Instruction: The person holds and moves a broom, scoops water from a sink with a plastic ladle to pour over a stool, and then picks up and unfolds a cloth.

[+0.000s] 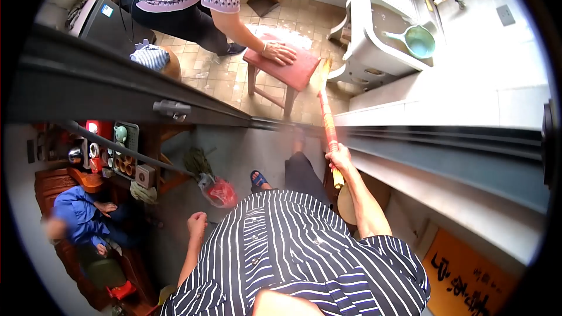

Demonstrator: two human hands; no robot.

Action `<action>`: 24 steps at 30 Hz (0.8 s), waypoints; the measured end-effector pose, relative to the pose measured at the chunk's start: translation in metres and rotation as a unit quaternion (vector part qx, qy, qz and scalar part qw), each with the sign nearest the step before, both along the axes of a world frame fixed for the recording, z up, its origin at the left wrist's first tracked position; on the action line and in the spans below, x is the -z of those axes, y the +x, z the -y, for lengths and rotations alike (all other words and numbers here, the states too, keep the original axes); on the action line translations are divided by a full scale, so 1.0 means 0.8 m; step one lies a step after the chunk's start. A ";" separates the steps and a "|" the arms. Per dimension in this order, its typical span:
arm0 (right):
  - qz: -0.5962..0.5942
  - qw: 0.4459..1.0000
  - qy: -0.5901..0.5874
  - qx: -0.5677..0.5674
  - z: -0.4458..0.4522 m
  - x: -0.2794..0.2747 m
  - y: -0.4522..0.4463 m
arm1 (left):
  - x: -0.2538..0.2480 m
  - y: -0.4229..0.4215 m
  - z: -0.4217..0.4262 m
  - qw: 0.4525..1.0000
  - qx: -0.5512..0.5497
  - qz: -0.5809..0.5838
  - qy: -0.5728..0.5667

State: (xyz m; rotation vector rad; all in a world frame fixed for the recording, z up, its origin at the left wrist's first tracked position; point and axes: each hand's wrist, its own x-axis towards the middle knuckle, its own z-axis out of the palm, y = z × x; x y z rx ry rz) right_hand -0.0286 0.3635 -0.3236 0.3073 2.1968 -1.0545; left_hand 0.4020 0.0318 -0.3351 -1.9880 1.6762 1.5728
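Observation:
My right hand [338, 157] grips a straw broom [328, 120] near the end of its red-wrapped handle. The broom points away from me through the doorway, its pale bristles beside the right end of a reddish stool [300, 70]; I cannot tell if they touch. My left hand [198, 222] hangs at my side, fingers curled closed; what they hold, if anything, is hidden. Another person's hand [280, 52] lies flat on the stool top.
A dark door frame [205, 105] crosses the view. Beyond it are wet tiles and a white sink [380, 20] holding a green dipper [419, 41]. A red plastic bag [220, 192] lies on the near floor. A person in blue [79, 213] sits at left.

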 end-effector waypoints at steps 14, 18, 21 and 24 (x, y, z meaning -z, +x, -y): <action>-0.080 0.996 0.008 -0.041 0.111 -0.031 -0.146 | -0.044 -0.020 -0.080 0.994 -0.067 -0.081 0.027; -0.052 0.998 -0.034 -0.029 0.143 -0.052 -0.193 | -0.056 -0.006 -0.093 0.995 -0.070 -0.065 0.033; -0.003 0.994 -0.109 0.017 0.163 -0.082 -0.220 | -0.053 0.006 -0.113 0.996 -0.081 -0.036 0.026; 0.041 0.989 -0.137 0.048 0.177 -0.106 -0.240 | -0.055 0.015 -0.125 0.996 -0.073 -0.046 0.024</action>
